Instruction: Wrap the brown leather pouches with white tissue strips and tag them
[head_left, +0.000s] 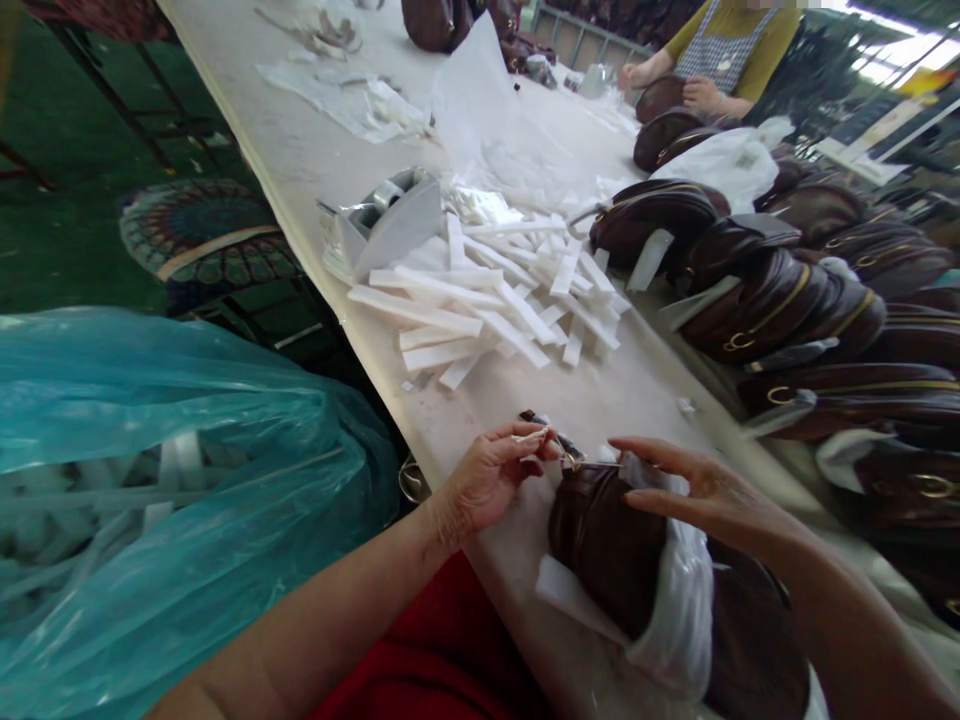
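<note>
At the table's near edge lies a dark brown leather bag, with white wrapping around its right part. My left hand is closed in a pinch on a small whitish piece, just left of the bag's metal fitting. My right hand reaches over the bag's top from the right, thumb and fingers apart around the grey-white wrapping near the fitting. Whether its fingertips grip anything is hard to make out. A white foam strip sticks out from under the bag.
White strips are heaped on the table beside a tape dispenser. Brown bags line the right side. A blue plastic bag and stool stand left. A person's hands hold a bag across the table.
</note>
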